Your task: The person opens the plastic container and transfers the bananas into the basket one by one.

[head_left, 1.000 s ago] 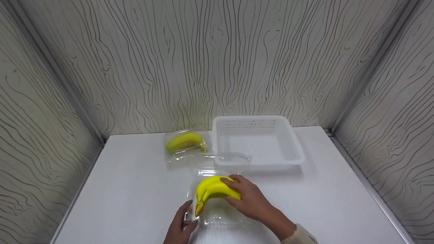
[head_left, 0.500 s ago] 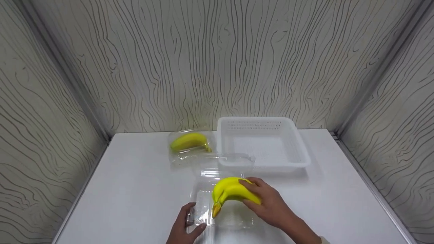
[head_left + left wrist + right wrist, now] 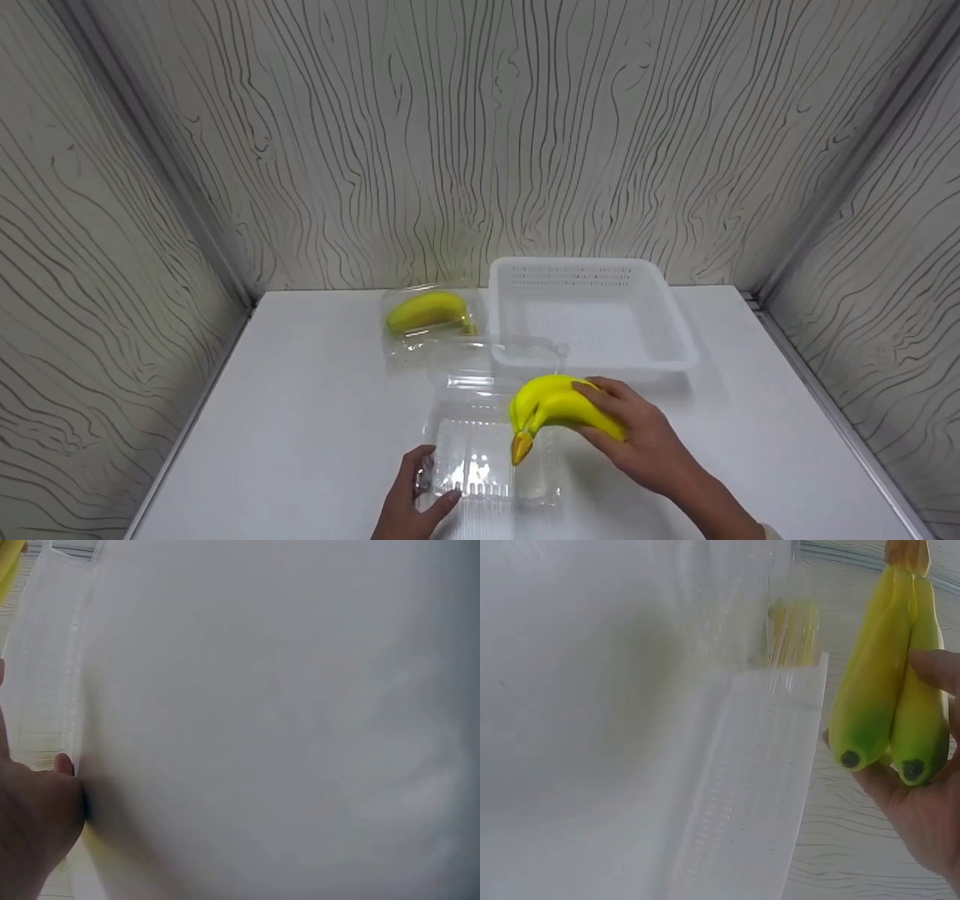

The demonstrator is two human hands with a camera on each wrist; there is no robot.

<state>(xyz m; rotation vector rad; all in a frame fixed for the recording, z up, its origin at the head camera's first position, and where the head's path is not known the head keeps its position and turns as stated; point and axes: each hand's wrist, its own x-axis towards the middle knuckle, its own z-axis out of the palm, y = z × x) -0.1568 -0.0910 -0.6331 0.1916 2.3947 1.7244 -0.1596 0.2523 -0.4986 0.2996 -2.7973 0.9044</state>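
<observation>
My right hand [image 3: 637, 435] grips a bunch of yellow bananas [image 3: 559, 409] at its blunt end, the brown stem pointing down to the left. In the right wrist view the bananas [image 3: 885, 682] show green tips with dark ends. The bunch is held over the right side of a clear plastic clamshell box [image 3: 472, 457], whose lid stands folded back at the far side. My left hand [image 3: 412, 495] holds the box's left front corner between thumb and fingers. Within the left wrist view, the left hand [image 3: 37, 817] is at the box wall [image 3: 49, 652].
Behind the box, to the left, a second clear clamshell [image 3: 405, 349] encloses a banana [image 3: 427, 311]. A white perforated basket [image 3: 679, 330] stands at the back right, near the folded lid. Wood-grain panels [image 3: 480, 135] surround the white table [image 3: 315, 420] on the back and sides.
My right hand has moved the bananas to the right, from over the middle of the clamshell box to its right side. The left hand keeps its hold on the box corner.
</observation>
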